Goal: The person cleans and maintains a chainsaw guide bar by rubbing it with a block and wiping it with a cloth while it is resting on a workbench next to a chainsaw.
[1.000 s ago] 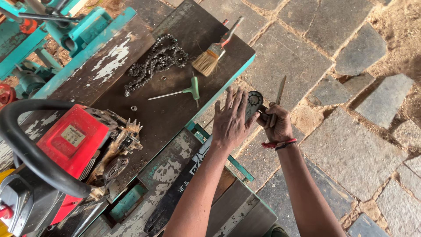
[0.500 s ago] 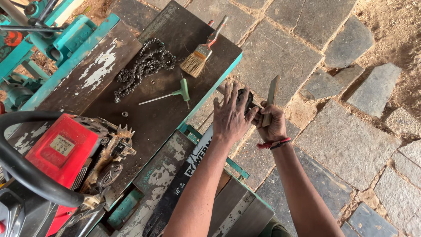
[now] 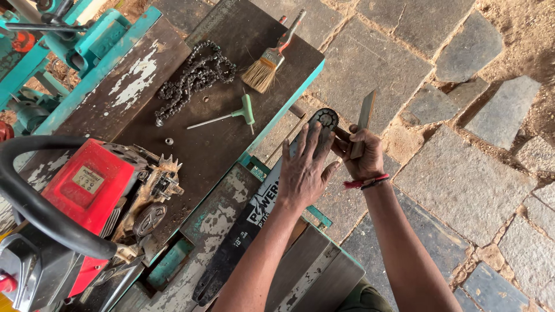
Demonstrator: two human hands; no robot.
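Near the frame's centre the left hand point(image 3: 304, 173) lies flat, fingers spread, pressing on one long black chainsaw bar point(image 3: 260, 214) that runs from the lower middle up to its round sprocket tip. White lettering marks the bar's middle. Just right of the tip, the right hand point(image 3: 363, 155) is closed around one flat metal file point(image 3: 364, 112), its blade pointing up. At the left sits one red chainsaw body point(image 3: 87, 196) with a small pale square label on top. On the dark workbench point(image 3: 231, 34) in the upper middle lie one loose chain point(image 3: 193, 78), one green-handled T-wrench point(image 3: 231, 115) and one brush point(image 3: 269, 60).
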